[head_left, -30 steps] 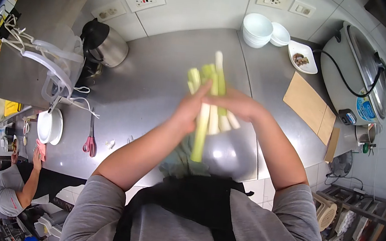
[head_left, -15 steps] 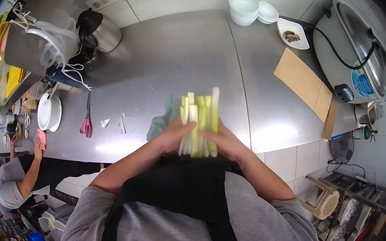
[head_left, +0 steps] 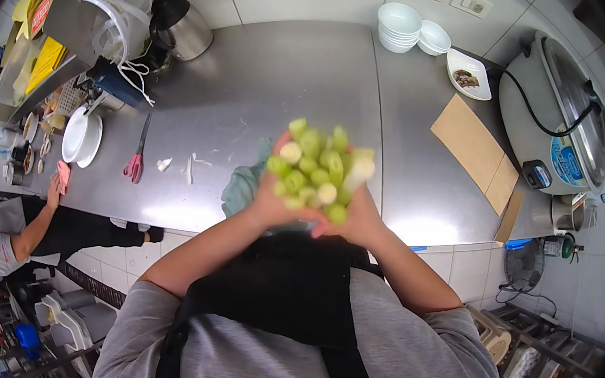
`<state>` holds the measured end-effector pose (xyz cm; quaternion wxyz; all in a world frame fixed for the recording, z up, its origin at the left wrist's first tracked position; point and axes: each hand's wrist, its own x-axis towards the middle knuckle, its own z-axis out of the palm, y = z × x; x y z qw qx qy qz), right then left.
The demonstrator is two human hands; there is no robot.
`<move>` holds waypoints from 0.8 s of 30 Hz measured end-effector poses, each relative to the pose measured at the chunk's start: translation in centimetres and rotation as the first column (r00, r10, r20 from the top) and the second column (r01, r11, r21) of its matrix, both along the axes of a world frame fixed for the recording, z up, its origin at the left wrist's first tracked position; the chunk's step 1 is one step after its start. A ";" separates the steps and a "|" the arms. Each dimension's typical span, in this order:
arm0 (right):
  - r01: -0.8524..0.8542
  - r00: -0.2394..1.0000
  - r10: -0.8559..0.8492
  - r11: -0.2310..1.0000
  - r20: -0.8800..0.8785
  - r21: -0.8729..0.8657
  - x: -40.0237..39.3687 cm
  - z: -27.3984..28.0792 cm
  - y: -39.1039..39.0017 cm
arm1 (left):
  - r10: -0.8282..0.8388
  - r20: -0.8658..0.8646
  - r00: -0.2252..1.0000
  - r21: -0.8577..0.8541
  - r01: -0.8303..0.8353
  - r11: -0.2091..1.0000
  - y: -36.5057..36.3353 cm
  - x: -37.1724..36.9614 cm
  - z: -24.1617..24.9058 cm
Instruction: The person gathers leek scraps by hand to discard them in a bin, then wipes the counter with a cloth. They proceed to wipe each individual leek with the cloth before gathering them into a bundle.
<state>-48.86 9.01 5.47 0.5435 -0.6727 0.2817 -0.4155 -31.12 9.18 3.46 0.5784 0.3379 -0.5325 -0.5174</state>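
A bundle of green and white cut stalks [head_left: 320, 168] is held upright in front of my body, with the cut ends facing the camera. My left hand [head_left: 275, 199] wraps round its left side, and my right hand [head_left: 361, 214] wraps round the right side. A green cloth [head_left: 243, 186] lies on the steel counter beside my left hand. Farther left are small white scraps [head_left: 164, 164] and scissors with red handles [head_left: 134, 166].
The steel counter [head_left: 294, 61] holds a steel jug [head_left: 186, 30], white bowls [head_left: 398, 27], a dish with brown food [head_left: 467, 75], cardboard [head_left: 475, 150] and a large cooker [head_left: 549, 120]. At the far left, another person [head_left: 3, 226] touches a pink cloth [head_left: 63, 177].
The bundle has tipped so its cut ends face the camera instead of its long sides. Both hands have shifted round it. The other person has moved an arm outward.
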 end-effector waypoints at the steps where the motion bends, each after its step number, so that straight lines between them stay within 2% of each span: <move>1: -0.009 1.000 0.009 1.000 -0.007 0.002 0.0 -0.8 -0.1 | 0.009 -0.007 1.000 0.002 -0.009 1.000 0.3 0.0 -0.8; 3: -0.076 0.997 0.080 0.987 -0.020 0.139 0.1 -3.0 -0.6 | -0.046 0.235 0.971 -0.159 0.085 0.984 0.8 -0.3 -2.1; 4: -0.031 0.994 0.033 0.999 -0.100 0.020 -0.1 -4.0 -0.2 | -0.039 0.236 0.971 -0.101 0.064 0.993 1.1 -0.6 -3.3; 5: -0.038 0.993 0.040 0.999 -0.107 0.022 -0.1 -5.3 -0.3 | -0.033 0.229 0.973 -0.100 0.057 0.993 1.4 -0.5 -4.6; 7: -0.079 0.975 0.081 0.997 -0.205 0.018 0.1 -7.4 -0.7 | -0.146 0.233 0.961 0.061 0.135 0.989 1.9 0.0 -5.9; 9: -0.081 0.977 0.086 0.996 -0.193 0.030 0.0 -8.5 -0.2 | -0.097 0.202 0.975 0.072 0.084 0.994 2.4 -0.2 -6.0; 11: -0.060 0.983 0.073 0.995 -0.166 0.082 0.0 -8.0 0.2 | -0.136 0.396 0.908 0.020 0.139 0.990 2.1 0.4 -5.8; 12: -0.056 0.986 0.072 0.993 -0.152 0.108 0.1 -7.8 0.3 | -0.052 0.529 0.847 -0.089 0.116 0.989 2.3 0.5 -5.6; 13: -0.087 0.983 0.103 0.991 -0.155 0.104 0.1 -7.8 0.5 | -0.082 0.470 0.879 -0.045 0.117 0.992 2.3 0.5 -5.8; 15: -0.020 0.989 0.034 0.996 -0.145 0.092 -0.1 -8.0 0.5 | 0.011 0.482 0.876 -0.186 0.090 0.978 1.7 0.4 -7.0; 16: -0.024 0.986 0.039 0.996 -0.163 0.091 -0.1 -10.3 -0.1 | 0.047 0.477 0.877 -0.190 0.051 0.980 1.5 0.3 -6.9; 17: -0.064 0.983 0.078 0.994 -0.168 0.087 -0.4 -10.3 -0.4 | -0.030 0.394 0.919 -0.099 0.075 0.992 1.5 0.2 -6.7; 18: -0.060 0.959 0.055 0.998 -0.278 -0.012 -0.6 -10.2 -0.7 | -0.098 0.296 0.950 -0.015 0.108 0.994 1.4 0.2 -6.5; 19: -0.067 0.926 0.019 0.991 -0.377 -0.115 -0.7 -10.1 -0.9 | -0.058 0.291 0.955 -0.020 0.067 0.998 1.3 0.2 -5.6; 20: -0.034 0.936 0.024 0.999 -0.351 -0.022 -0.5 -9.5 -1.1 | -0.071 0.334 0.940 0.058 0.055 0.997 1.1 0.3 -4.1; 21: -0.067 0.934 0.053 0.997 -0.353 -0.028 -0.3 -8.8 -1.6 | -0.091 0.374 0.923 0.134 0.043 0.990 0.9 0.5 -2.7; 23: -0.091 0.931 0.092 0.996 -0.354 0.019 0.7 -4.7 -2.3 | -0.038 0.373 0.927 0.111 -0.004 0.994 1.0 1.5 -0.7; 24: -0.150 0.902 0.119 0.988 -0.416 -0.043 1.4 -2.6 -2.6 | 0.036 0.351 0.936 0.064 -0.062 0.996 1.2 2.0 0.6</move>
